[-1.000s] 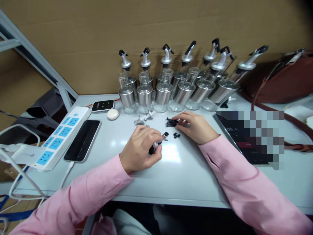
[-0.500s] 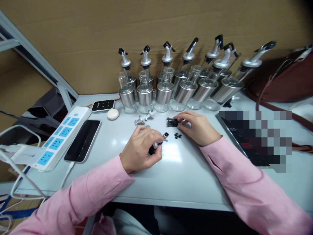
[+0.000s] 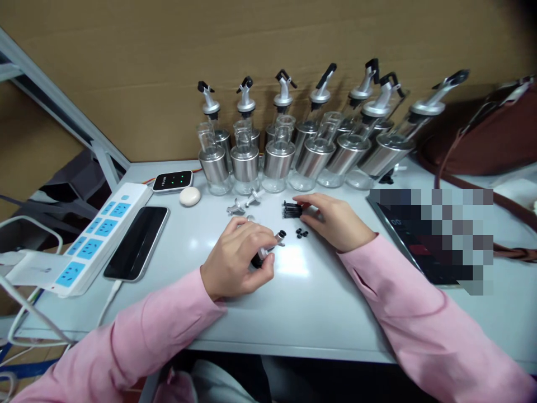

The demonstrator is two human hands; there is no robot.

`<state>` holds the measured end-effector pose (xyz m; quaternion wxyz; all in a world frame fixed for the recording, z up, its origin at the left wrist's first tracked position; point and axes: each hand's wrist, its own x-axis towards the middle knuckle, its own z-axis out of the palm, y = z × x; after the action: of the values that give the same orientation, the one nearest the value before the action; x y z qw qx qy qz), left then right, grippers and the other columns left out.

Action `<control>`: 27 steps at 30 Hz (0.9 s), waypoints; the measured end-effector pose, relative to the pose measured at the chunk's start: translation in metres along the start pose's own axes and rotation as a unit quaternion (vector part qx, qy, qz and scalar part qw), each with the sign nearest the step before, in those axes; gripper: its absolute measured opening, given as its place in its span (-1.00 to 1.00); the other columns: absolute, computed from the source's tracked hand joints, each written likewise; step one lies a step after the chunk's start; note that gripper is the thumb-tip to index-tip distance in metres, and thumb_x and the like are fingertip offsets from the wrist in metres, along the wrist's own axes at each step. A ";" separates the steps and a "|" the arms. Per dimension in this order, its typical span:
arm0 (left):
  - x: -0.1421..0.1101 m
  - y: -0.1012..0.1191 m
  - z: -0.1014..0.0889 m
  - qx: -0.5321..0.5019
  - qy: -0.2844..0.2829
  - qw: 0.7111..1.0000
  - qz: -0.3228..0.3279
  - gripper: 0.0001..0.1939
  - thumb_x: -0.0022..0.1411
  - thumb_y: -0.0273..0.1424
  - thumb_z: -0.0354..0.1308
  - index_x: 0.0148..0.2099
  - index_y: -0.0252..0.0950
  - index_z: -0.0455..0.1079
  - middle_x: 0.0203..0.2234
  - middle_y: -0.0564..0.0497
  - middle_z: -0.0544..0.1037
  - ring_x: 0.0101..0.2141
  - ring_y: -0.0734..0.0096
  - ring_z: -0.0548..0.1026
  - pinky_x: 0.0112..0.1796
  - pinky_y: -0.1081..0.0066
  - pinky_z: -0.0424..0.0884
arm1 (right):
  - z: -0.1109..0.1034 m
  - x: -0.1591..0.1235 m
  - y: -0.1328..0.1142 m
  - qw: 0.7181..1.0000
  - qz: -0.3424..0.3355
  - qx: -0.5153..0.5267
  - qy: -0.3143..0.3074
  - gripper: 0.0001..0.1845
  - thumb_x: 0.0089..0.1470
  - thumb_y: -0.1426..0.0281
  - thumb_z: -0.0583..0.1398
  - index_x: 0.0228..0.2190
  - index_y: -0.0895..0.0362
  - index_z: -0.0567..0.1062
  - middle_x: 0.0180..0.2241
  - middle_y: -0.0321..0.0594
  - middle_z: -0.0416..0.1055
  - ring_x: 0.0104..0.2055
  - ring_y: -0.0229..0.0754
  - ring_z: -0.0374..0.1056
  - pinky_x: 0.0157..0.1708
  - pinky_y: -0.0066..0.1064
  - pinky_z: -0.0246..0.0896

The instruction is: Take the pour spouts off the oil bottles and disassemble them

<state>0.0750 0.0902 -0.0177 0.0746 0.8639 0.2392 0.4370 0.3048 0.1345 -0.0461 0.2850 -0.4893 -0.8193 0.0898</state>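
Observation:
My left hand (image 3: 237, 258) is closed around a small spout part (image 3: 268, 248) with a silver body and black end, held just above the white table (image 3: 302, 302). My right hand (image 3: 333, 218) rests on the table with its fingers pinched on a bundle of black stick-like parts (image 3: 292, 210). A few tiny black rings (image 3: 301, 232) lie between the two hands. Two loose silver spout pieces (image 3: 245, 202) lie just beyond my left hand.
Several glass and steel oil bottles (image 3: 289, 151) stand in rows against the cardboard wall, some with pour spouts. At left lie a power strip (image 3: 98, 235), a phone (image 3: 136, 242), a small black device (image 3: 172, 181) and a white oval object (image 3: 189, 196). A brown bag (image 3: 486, 140) sits at right.
Both hands stay nearly in place; my right hand's fingers have shifted slightly on the black parts. The view has drifted a little.

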 end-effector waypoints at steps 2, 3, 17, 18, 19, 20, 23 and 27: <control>0.000 0.000 0.000 -0.004 0.003 1.000 0.004 -0.78 0.08 -0.57 0.04 -0.19 -0.27 0.19 -0.40 0.01 0.51 -0.40 0.40 0.49 -0.25 0.26 0.33 | 0.000 -0.001 0.001 1.000 -0.005 -0.003 -0.007 -0.68 -0.04 0.52 0.14 -0.18 0.14 0.45 -0.26 -0.15 0.48 -0.25 -0.09 0.41 -0.26 -0.26 0.35; 0.000 -0.001 0.000 -0.005 0.003 1.000 0.005 -0.77 0.08 -0.58 0.05 -0.19 -0.27 0.19 -0.40 0.01 0.51 -0.40 0.40 0.49 -0.25 0.25 0.33 | 0.001 -0.001 0.001 1.000 -0.007 -0.004 -0.007 -0.69 -0.03 0.52 0.14 -0.19 0.14 0.46 -0.26 -0.15 0.48 -0.25 -0.09 0.41 -0.24 -0.25 0.34; -0.002 -0.003 0.002 -0.060 -0.013 0.997 -0.052 -0.69 0.10 -0.60 -0.02 -0.08 -0.29 0.12 -0.26 -0.10 0.37 -0.23 0.35 0.40 -0.26 0.34 0.40 | -0.022 0.004 -0.046 0.986 -0.072 0.123 0.081 -0.87 0.11 0.39 0.14 -0.29 0.11 0.49 -0.31 -0.18 0.49 -0.26 -0.16 0.39 -0.19 -0.29 0.28; -0.002 -0.003 0.002 -0.064 -0.009 0.996 -0.061 -0.71 0.10 -0.59 -0.01 -0.10 -0.28 0.13 -0.25 -0.10 0.35 -0.23 0.35 0.39 -0.26 0.34 0.39 | -0.024 0.004 -0.054 0.982 -0.086 0.153 0.074 -0.88 0.10 0.39 0.16 -0.30 0.11 0.49 -0.32 -0.19 0.49 -0.27 -0.18 0.38 -0.20 -0.32 0.28; -0.002 -0.003 0.002 -0.067 -0.006 0.996 -0.067 -0.73 0.11 -0.58 -0.01 -0.12 -0.28 0.13 -0.26 -0.09 0.34 -0.23 0.36 0.39 -0.27 0.36 0.39 | -0.024 0.004 -0.061 0.977 -0.099 0.177 0.063 -0.89 0.10 0.41 0.17 -0.31 0.12 0.49 -0.34 -0.20 0.48 -0.27 -0.19 0.38 -0.22 -0.35 0.28; -0.003 -0.003 0.002 -0.070 -0.003 0.995 -0.070 -0.75 0.12 -0.58 -0.01 -0.13 -0.28 0.13 -0.27 -0.08 0.33 -0.25 0.38 0.39 -0.27 0.37 0.39 | -0.023 0.004 -0.066 0.973 -0.110 0.195 0.053 -0.91 0.09 0.42 0.17 -0.32 0.12 0.49 -0.36 -0.21 0.48 -0.29 -0.21 0.38 -0.23 -0.37 0.28; -0.003 -0.003 0.001 -0.080 -0.005 0.994 -0.070 -0.77 0.14 -0.59 -0.02 -0.14 -0.27 0.13 -0.32 -0.03 0.34 -0.30 0.43 0.39 -0.33 0.44 0.38 | -0.020 0.003 -0.073 0.967 -0.123 0.219 0.035 -0.92 0.11 0.45 0.16 -0.33 0.13 0.47 -0.39 -0.22 0.46 -0.31 -0.23 0.36 -0.26 -0.39 0.27; -0.005 -0.005 0.003 -0.064 -0.027 0.995 -0.074 -0.78 0.17 -0.58 -0.01 -0.12 -0.27 0.14 -0.36 0.00 0.37 -0.35 0.45 0.39 -0.36 0.46 0.37 | -0.017 0.002 -0.070 0.967 -0.129 0.219 0.019 -0.91 0.15 0.45 0.11 -0.32 0.16 0.43 -0.38 -0.19 0.44 -0.31 -0.24 0.33 -0.28 -0.41 0.24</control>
<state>0.0730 0.0927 -0.0242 0.1681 0.8488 0.2719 0.4212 0.2612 0.0991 -0.0012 0.4101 -0.3068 -0.8303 0.2200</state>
